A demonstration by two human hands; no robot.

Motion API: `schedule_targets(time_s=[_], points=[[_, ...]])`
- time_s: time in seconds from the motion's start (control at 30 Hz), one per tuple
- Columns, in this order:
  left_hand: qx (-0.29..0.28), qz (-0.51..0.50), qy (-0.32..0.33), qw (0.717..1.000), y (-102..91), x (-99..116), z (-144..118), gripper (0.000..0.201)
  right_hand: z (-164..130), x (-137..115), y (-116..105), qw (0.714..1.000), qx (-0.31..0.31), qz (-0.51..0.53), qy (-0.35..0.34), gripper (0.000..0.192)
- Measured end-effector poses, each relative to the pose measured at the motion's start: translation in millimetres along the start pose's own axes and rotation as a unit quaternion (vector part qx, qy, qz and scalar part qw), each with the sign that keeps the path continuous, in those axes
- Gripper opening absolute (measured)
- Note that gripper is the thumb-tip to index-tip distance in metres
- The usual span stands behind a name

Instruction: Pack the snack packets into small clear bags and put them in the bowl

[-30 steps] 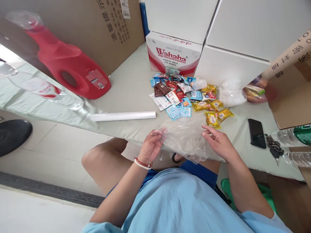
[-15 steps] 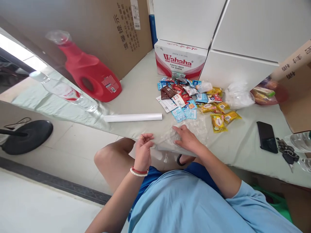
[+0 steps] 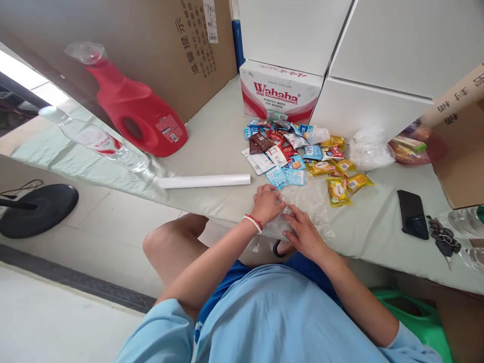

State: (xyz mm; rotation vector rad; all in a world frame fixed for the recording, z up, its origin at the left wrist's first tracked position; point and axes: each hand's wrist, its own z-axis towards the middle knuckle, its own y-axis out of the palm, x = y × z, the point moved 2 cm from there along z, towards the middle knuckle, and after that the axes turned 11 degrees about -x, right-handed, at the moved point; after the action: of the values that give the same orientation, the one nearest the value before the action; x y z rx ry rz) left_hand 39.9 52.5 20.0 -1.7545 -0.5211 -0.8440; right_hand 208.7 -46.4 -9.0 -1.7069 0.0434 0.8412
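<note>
A crumpled clear plastic bag (image 3: pixel 312 199) lies at the table's front edge, just in front of the wrapped snacks. My left hand (image 3: pixel 266 204), with a red and white bracelet at the wrist, is closed on the left part of the bag, its fingers curled. Close beside it, my right hand (image 3: pixel 305 233) rests over the bag's near part with fingers stretched and thumb apart. A pile of small snack packets (image 3: pixel 278 151) lies beyond both hands, with yellow-wrapped snacks (image 3: pixel 338 190) on its right. Left of my left hand is a white tube (image 3: pixel 206 181).
On the left are a red jug (image 3: pixel 139 116) and a clear water bottle (image 3: pixel 94 141). A Wahaba-style printed carton (image 3: pixel 280 93) stands at the back. White plastic bags (image 3: pixel 368 151), a black phone (image 3: pixel 412 214) and keys (image 3: pixel 444 237) are on the right.
My left hand has moved right and forward from the table edge onto the clear plastic bag. My right hand has shifted slightly right and nearer to me. The bag is spread farther right.
</note>
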Motion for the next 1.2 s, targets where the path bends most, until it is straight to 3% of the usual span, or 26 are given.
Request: schedule_targets(time_s=[0.13,0.27,0.4,0.5,0.57,0.63,0.7,0.83,0.97,1.03,1.13,1.2], points=[[-0.005,-0.107,0.031,0.994,-4.3,1,9,0.006,-21,1,6,0.999,0.032,0.017,-0.007,0.056],[-0.007,-0.227,0.022,0.974,-25.1,-16,28,0.014,-22,-4,5,0.999,0.018,-0.016,-0.045,0.050],[0.067,-0.173,-0.023,0.982,-46.6,-30,36,0.020,-12,-7,1,0.997,0.001,-0.058,-0.042,0.055],[0.098,-0.063,0.044,0.992,-51.9,-17,28,0.032,-2,-8,-2,0.997,0.000,-0.075,-0.024,0.063],[0.040,0.057,0.151,0.986,-47.6,0,20,0.034,5,-8,-4,0.996,-0.005,-0.084,-0.021,0.064],[-0.067,0.140,0.205,0.966,-40.6,12,14,0.025,9,-9,-7,0.996,-0.009,-0.089,-0.022,0.061],[-0.128,0.167,0.165,0.964,-38.4,15,14,0.020,9,-13,-11,0.995,-0.010,-0.092,-0.028,0.055],[-0.115,0.164,0.068,0.977,-44.7,7,19,0.025,-3,-29,-8,0.993,-0.029,-0.097,-0.065,0.048],[-0.101,0.185,0.028,0.977,-38.3,6,13,0.044,-19,-51,13,0.981,-0.134,-0.051,-0.128,0.049],[-0.089,0.235,0.022,0.968,-27.1,7,2,0.044,-24,-61,16,0.966,-0.203,-0.012,-0.158,0.047],[-0.082,0.306,0.058,0.947,-6.7,6,-24,0.023,-27,-70,-7,0.929,-0.292,0.066,-0.217,0.036],[-0.083,0.307,0.089,0.944,3.8,2,-43,0.021,-20,-68,-40,0.922,-0.279,0.133,-0.233,0.030]])
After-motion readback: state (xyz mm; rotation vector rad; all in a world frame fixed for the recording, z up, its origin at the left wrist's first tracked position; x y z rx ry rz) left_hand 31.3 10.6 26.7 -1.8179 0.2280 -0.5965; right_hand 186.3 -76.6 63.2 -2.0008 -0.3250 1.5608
